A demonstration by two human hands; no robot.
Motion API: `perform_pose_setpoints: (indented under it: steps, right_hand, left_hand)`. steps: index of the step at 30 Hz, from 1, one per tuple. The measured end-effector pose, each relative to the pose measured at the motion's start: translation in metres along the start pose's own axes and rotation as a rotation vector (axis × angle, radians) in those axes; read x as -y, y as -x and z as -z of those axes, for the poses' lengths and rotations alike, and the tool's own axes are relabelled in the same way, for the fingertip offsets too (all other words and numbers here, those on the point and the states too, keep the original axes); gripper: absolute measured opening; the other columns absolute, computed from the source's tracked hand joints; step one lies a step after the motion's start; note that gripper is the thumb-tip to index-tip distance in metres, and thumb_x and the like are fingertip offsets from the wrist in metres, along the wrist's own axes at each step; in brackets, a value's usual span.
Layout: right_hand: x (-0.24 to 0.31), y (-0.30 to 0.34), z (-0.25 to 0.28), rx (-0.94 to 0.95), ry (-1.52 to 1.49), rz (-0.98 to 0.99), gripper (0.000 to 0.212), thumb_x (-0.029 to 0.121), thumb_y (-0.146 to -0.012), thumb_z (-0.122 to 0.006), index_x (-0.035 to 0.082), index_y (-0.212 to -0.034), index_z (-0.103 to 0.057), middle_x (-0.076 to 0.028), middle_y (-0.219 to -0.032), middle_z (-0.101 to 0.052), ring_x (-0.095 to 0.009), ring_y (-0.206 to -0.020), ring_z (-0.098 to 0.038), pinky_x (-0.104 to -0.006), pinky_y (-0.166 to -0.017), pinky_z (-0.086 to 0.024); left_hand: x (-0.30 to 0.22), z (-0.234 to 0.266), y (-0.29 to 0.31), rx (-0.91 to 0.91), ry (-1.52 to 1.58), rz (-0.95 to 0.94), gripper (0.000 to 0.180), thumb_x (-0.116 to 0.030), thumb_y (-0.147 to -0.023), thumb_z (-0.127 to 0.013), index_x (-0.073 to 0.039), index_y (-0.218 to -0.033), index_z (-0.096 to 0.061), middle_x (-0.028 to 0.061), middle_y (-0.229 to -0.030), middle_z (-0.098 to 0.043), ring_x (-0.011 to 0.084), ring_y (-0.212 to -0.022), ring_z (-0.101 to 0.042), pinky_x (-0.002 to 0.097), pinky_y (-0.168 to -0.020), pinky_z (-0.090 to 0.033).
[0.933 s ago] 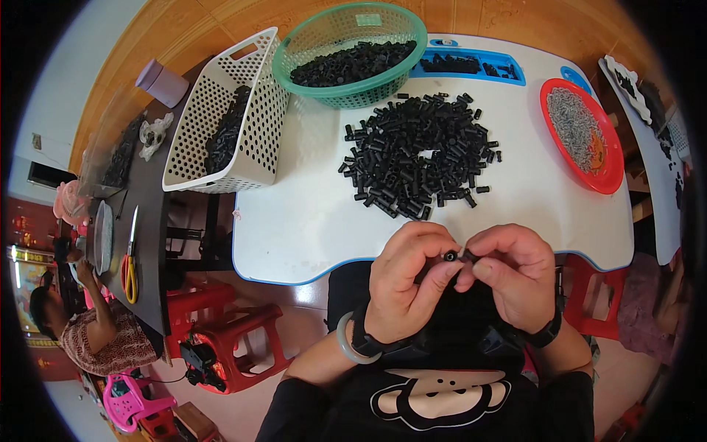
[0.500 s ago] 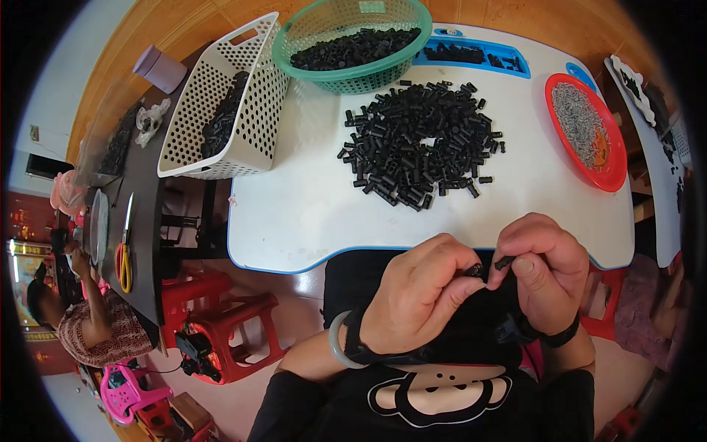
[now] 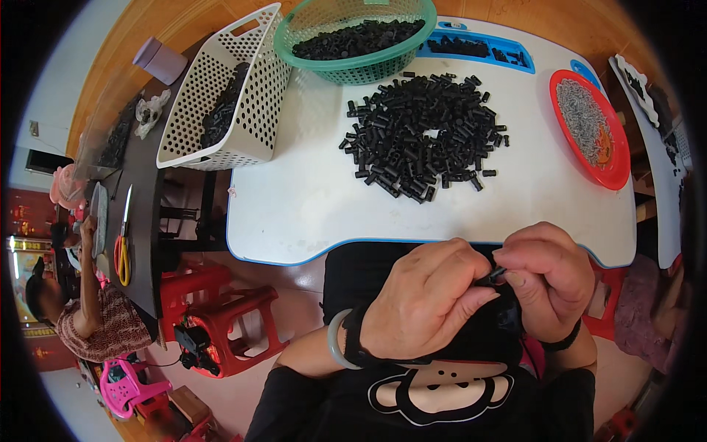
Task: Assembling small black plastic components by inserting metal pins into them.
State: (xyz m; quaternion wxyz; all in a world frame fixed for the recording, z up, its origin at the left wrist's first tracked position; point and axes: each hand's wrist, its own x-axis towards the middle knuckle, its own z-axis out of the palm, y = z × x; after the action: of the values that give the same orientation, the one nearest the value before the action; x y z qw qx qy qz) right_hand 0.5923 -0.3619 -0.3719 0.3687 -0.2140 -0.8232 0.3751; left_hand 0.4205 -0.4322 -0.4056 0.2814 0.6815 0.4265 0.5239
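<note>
Near the table's front edge, above my lap, my left hand (image 3: pixel 431 302) pinches a small black plastic part (image 3: pixel 495 275) between thumb and forefinger. From the other side my right hand (image 3: pixel 549 276) closes its fingertips around the same spot, its thumb close to the part. Fingers cover most of what is held, so whether one piece or two are joined there cannot be made out. Beyond the hands lies a loose pile of short black cylindrical plastic parts (image 3: pixel 423 136) on the white table (image 3: pixel 294 214).
At the back stand a green basket (image 3: pixel 353 70) of black parts and a white perforated basket (image 3: pixel 258 96). A blue tray (image 3: pixel 519 66) and a red plate (image 3: pixel 618 158) of small silvery pieces sit farther right. Scissors (image 3: pixel 122 250) lie on the dark side table; a person (image 3: pixel 103 324) sits beyond.
My hands have come together: the black pieces held apart in each hand now meet between the fingertips. The view has shifted slightly.
</note>
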Motion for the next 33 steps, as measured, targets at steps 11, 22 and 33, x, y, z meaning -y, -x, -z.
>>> perform_pose_setpoints:
  steps: [11, 22, 33]
  right_hand:
    - [0.0038, -0.0011, -0.0002, 0.012, 0.097, 0.024, 0.021, -0.005, -0.075, -0.063, -0.001, -0.095, -0.065, -0.013, -0.080, -0.063, -0.023, -0.066, -0.062, -0.0294, -0.058, -0.049]
    - [0.0058, -0.0039, -0.0032, 0.041, 0.122, 0.030, 0.024, -0.008, -0.072, -0.063, -0.001, -0.094, -0.065, -0.012, -0.078, -0.062, -0.023, -0.064, -0.062, -0.0291, -0.057, -0.050]
    - [-0.0002, -0.0037, -0.0042, 0.049, -0.165, -0.062, 0.021, -0.005, -0.075, -0.064, -0.002, -0.095, -0.064, -0.012, -0.081, -0.064, -0.020, -0.068, -0.061, -0.0270, -0.061, -0.047]
  left_hand:
    - [0.0016, -0.0005, -0.0007, -0.045, -0.167, -0.076, 0.023, -0.007, -0.075, -0.072, 0.003, -0.087, -0.055, 0.0148, -0.074, -0.055, 0.0303, -0.061, -0.053, 0.0355, -0.054, -0.042]
    - [0.0056, -0.0031, 0.0028, -0.058, -0.162, -0.090, 0.023, -0.007, -0.075, -0.071, 0.003, -0.087, -0.055, 0.0157, -0.078, -0.055, 0.0323, -0.062, -0.053, 0.0367, -0.054, -0.043]
    - [-0.0011, 0.0046, 0.0026, 0.018, 0.076, 0.041, 0.019, -0.007, -0.081, -0.066, 0.001, -0.090, -0.051, 0.0138, -0.076, -0.049, 0.0318, -0.063, -0.051, 0.0382, -0.056, -0.041]
